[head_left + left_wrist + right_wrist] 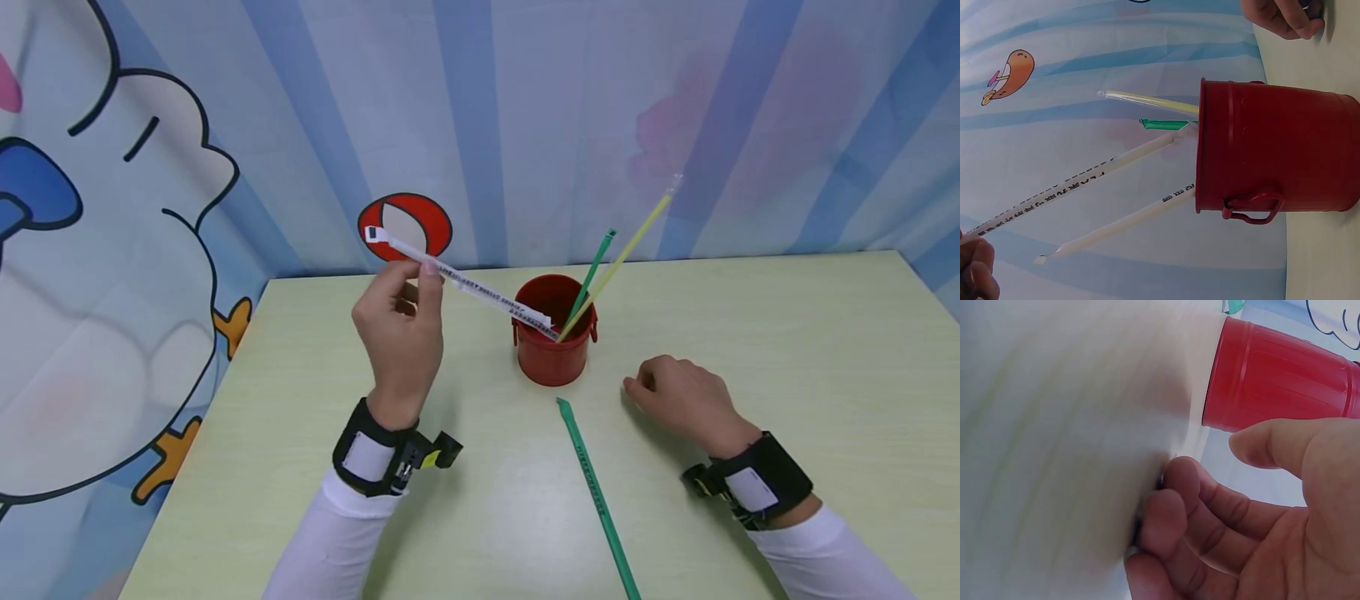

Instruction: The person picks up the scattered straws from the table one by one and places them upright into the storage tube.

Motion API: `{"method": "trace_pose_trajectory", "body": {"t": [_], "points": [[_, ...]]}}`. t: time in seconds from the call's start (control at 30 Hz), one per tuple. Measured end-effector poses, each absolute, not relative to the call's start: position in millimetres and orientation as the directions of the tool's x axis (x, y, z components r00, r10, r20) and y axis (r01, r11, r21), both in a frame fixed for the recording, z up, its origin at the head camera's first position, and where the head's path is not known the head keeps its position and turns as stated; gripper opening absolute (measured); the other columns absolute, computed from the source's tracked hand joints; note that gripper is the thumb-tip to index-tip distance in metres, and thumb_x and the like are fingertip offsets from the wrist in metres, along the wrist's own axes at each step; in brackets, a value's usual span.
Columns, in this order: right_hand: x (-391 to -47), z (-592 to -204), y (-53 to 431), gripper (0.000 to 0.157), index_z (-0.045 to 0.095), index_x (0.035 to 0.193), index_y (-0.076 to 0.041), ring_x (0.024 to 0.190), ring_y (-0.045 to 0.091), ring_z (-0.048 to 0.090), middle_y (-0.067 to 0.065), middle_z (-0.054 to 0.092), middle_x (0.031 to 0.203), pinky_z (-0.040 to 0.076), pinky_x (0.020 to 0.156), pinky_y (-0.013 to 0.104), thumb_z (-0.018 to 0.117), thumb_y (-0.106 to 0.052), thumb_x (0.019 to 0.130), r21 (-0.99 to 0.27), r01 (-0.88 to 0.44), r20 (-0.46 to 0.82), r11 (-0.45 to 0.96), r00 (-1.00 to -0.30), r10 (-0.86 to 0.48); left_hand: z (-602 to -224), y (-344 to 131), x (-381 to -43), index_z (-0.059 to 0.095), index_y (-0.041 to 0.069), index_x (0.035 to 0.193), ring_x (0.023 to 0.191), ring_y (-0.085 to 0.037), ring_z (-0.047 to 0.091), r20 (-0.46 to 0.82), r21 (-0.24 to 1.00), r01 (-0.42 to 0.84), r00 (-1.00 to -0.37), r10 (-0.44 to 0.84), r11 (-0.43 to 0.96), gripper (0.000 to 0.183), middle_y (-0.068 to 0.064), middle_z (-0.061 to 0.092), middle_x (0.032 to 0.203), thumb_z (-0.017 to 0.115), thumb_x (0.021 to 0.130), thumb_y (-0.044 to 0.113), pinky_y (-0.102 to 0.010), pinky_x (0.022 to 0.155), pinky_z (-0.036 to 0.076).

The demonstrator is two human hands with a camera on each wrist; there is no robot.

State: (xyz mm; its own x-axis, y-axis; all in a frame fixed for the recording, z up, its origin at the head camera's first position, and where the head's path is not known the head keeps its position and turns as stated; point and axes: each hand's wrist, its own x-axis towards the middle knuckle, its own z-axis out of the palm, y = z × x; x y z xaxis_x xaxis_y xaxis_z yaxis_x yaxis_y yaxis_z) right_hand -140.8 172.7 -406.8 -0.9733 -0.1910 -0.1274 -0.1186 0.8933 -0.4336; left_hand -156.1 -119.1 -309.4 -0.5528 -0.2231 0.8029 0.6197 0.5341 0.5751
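Note:
My left hand (401, 333) pinches a white paper-wrapped straw (1054, 190) with printed lettering between thumb and fingers. Its far end slants down to the mouth of a small red bucket (551, 358). A second white wrapped straw (1125, 222) leans out of the bucket, as the left wrist view shows; the two white straws overlap in the head view. A green straw (595, 267) and a yellow straw in clear wrap (626, 256) also stand in the bucket. Right of it, my right hand (682, 400) rests on the table, fingers loosely curled, holding nothing.
Another green wrapped straw (592, 479) lies on the pale table (825, 358) in front of the bucket, between my arms. Behind the table hangs a blue striped cloth (540, 125) with cartoon figures. A handle (1260, 209) hangs at the bucket's side.

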Motion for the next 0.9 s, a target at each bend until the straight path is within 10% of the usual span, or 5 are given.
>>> {"method": "trace_pose_trajectory", "body": {"t": [0.9], "points": [[-140,-406,172,0.027,0.060,0.071,-0.011,0.052,0.016,0.042,0.000,0.042,0.056,0.030,0.048,0.031,0.053,-0.030,0.090,-0.437,-0.127,-0.113,0.891,-0.974,-0.194,-346,-92,-155,0.071,0.007,0.094,0.065,-0.010,0.059,0.731,0.514,0.549,-0.683,-0.002,0.659,0.029,-0.002,0.071,0.087,0.054,0.092,0.030,-0.027,0.056,0.047]]}}
